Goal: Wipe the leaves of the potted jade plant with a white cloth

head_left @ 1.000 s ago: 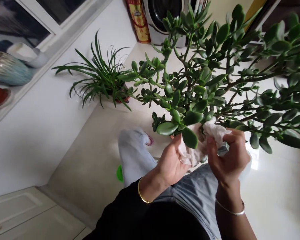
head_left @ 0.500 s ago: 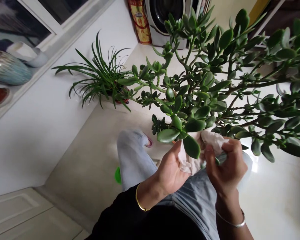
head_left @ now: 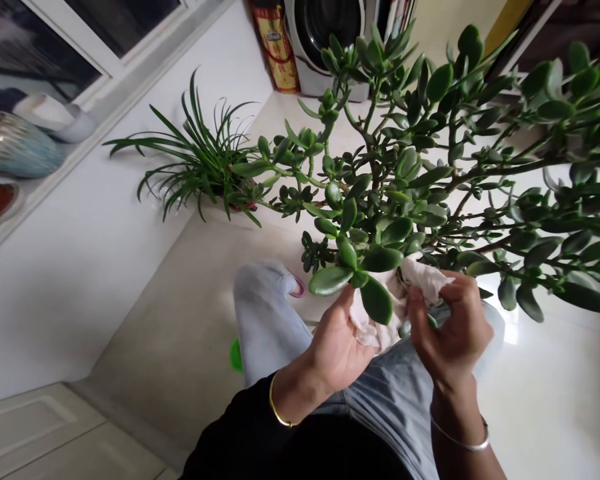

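A crumpled white tissue point(head_left: 420, 280) wraps around the base of a thick oval leaf point(head_left: 377, 301) on a large jade plant point(head_left: 380, 180). My left hand point(head_left: 340, 340) cups the tissue from below, with its fingers against the underside of the leaf. My right hand point(head_left: 450, 327) pinches the tissue from the other side, close to the leaf. The plant's pot is hidden behind the foliage and my hands. A gold bangle circles my left wrist, and a thin silver one circles my right.
A spider plant point(head_left: 200, 163) in a red pot stands on the pale tiled floor point(head_left: 155, 347) beyond my jeans-clad leg point(head_left: 260, 320). A washing machine point(head_left: 325, 40) and a red-yellow canister point(head_left: 275, 43) stand at the top. Shoes sit on a shelf point(head_left: 15, 147) at the left.
The view has shifted slightly, so the jade plant and my hands sit lower in the frame. My hands stay on the tissue around the same leaf.
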Demonstrator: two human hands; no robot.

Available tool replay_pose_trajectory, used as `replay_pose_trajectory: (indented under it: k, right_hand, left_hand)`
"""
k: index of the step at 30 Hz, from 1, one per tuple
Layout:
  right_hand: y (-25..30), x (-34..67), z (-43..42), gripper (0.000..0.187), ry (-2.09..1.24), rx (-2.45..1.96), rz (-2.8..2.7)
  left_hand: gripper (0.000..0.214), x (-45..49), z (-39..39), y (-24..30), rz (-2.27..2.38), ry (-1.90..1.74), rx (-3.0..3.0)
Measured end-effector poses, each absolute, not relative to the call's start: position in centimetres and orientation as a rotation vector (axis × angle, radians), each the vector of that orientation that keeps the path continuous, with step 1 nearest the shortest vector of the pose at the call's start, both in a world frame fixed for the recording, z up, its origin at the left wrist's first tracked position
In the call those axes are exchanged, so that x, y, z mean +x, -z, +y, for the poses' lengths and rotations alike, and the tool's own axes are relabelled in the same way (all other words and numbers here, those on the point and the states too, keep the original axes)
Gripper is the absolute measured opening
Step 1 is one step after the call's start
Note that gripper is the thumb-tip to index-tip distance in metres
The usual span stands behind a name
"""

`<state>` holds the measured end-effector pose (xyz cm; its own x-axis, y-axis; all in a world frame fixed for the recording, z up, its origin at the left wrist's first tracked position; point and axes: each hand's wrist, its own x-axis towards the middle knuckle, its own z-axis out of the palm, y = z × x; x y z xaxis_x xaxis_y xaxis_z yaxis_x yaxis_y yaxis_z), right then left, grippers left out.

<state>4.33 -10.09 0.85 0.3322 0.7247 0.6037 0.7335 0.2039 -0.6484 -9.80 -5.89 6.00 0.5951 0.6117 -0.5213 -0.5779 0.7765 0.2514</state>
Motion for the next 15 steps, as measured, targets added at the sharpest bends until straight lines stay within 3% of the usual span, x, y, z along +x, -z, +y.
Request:
replay_pose_trajectory:
  k: [4,9,15]
  right_hand:
    - [-0.6,4.2,-10.8,0.025,-0.177,-1.286,-1.272]
    - [-1.1,3.9,-10.6,0.022,-0.167,-1.259,-0.645]
    - [-2.1,4.3,-9.8,0.018,-0.390,-1.290,-0.418]
  left_hand:
    - [0.041,-10.1,-5.6,-5.8,0.584,-0.694,0.090]
    - [0.053,-11.0,-5.3,-5.1,0.560,-0.664,0.168]
    - [0.045,-12.4,-6.0,-4.2,0.665,-0.692,0.245]
